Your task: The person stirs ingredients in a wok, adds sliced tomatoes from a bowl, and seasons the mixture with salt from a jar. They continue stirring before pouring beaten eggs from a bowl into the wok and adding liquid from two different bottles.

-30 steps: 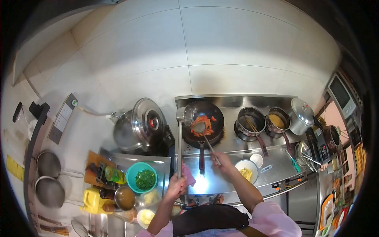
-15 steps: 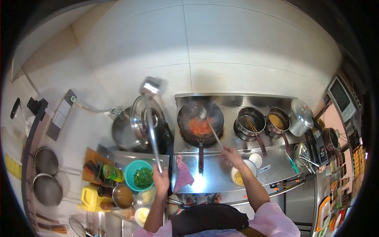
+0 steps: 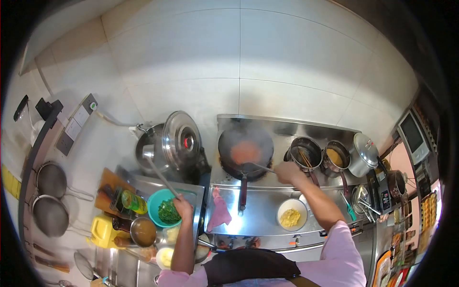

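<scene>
My left hand (image 3: 182, 206) is closed round the handle of a long metal ladle (image 3: 162, 175). Its cup is at the mouth of a big steel stockpot (image 3: 143, 165), whose lid (image 3: 180, 138) leans on the right side of the rim. My right hand (image 3: 287, 173) grips a wok ladle (image 3: 262, 167) that reaches into a dark wok (image 3: 227, 160) on the stove. Red chopped food (image 3: 246, 152) lies steaming in the wok, and steam blurs the ladle's head. Below my right forearm stands a white bowl (image 3: 292, 215) of yellow scrambled egg.
A turquoise bowl (image 3: 154, 205) of chopped greens stands beside my left hand. Nearby are an oil bottle (image 3: 134, 202) and a yellow jug (image 3: 102, 230). A pink cloth (image 3: 219, 210) lies on the steel counter. Two saucepans (image 3: 306, 153) and a lidded pot (image 3: 364, 151) stand right of the wok.
My left hand swung the ladle down and left, from above the lid to the stockpot's mouth. My right hand moved up towards the wok, lowering the wok ladle's head among the red food.
</scene>
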Demonstrator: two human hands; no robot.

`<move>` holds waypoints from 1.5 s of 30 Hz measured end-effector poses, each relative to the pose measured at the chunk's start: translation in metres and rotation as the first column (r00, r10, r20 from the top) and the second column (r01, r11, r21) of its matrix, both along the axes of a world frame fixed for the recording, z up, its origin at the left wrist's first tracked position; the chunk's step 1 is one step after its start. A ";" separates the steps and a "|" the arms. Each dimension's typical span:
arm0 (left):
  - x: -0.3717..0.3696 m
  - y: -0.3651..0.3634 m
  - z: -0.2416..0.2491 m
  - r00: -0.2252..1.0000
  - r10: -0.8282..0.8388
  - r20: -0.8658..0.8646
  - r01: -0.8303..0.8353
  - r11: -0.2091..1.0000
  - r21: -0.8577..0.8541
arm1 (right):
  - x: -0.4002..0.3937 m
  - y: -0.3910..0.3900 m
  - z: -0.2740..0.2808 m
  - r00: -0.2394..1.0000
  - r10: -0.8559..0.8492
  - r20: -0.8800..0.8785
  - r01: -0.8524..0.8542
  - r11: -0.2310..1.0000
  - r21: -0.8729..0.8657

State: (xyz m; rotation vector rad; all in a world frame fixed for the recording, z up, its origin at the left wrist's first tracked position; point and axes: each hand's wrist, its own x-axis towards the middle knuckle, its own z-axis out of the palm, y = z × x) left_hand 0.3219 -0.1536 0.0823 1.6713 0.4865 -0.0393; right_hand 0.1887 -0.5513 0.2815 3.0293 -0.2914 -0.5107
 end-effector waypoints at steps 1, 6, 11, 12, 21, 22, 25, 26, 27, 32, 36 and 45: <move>-0.001 -0.002 -0.004 0.999 -0.019 -0.032 0.019 1.000 0.015 | 0.010 0.002 -0.027 0.999 -0.010 0.038 0.009 1.000 0.027; 0.006 -0.016 -0.071 0.994 -0.062 0.087 0.023 0.922 0.386 | 0.031 -0.025 -0.060 0.972 -0.222 0.077 0.172 0.897 0.406; -0.033 -0.041 -0.057 0.987 -0.141 0.076 0.087 0.871 0.484 | 0.047 -0.054 0.055 0.919 -0.326 -0.222 0.392 0.807 0.441; -0.039 -0.044 -0.054 0.986 -0.164 0.034 0.135 0.899 0.417 | 0.056 -0.060 0.068 0.902 -0.318 -0.292 0.413 0.831 0.371; -0.082 -0.021 -0.085 0.915 -0.403 -0.025 0.301 0.640 0.706 | 0.124 -0.089 0.020 0.897 -0.351 -0.267 0.431 0.829 0.356; -0.085 -0.017 -0.089 0.917 -0.397 -0.022 0.292 0.636 0.714 | 0.132 -0.086 0.011 0.934 -0.292 -0.206 0.348 0.870 0.348; -0.097 -0.008 -0.098 0.922 -0.385 -0.035 0.285 0.615 0.736 | 0.156 -0.076 -0.015 0.962 -0.255 -0.100 0.274 0.898 0.343; -0.100 -0.005 -0.103 0.922 -0.383 -0.052 0.293 0.604 0.741 | 0.158 -0.070 -0.023 0.976 -0.213 -0.033 0.213 0.925 0.314; -0.100 -0.002 -0.108 0.923 -0.380 -0.067 0.299 0.596 0.746 | 0.158 -0.063 -0.031 0.985 -0.168 0.035 0.152 0.948 0.280; -0.119 0.014 -0.100 0.879 -0.475 -0.045 0.371 0.621 0.691 | 0.110 -0.021 -0.037 0.965 0.247 0.085 -0.240 0.967 -0.082; -0.132 0.041 -0.041 0.882 -0.466 0.069 0.388 0.801 0.455 | 0.058 -0.022 -0.015 0.973 0.225 0.048 -0.221 0.973 -0.071; -0.125 0.219 -0.006 0.642 0.499 0.581 -0.656 0.750 0.081 | -0.009 -0.039 -0.102 0.972 -0.091 0.215 0.106 0.992 -0.062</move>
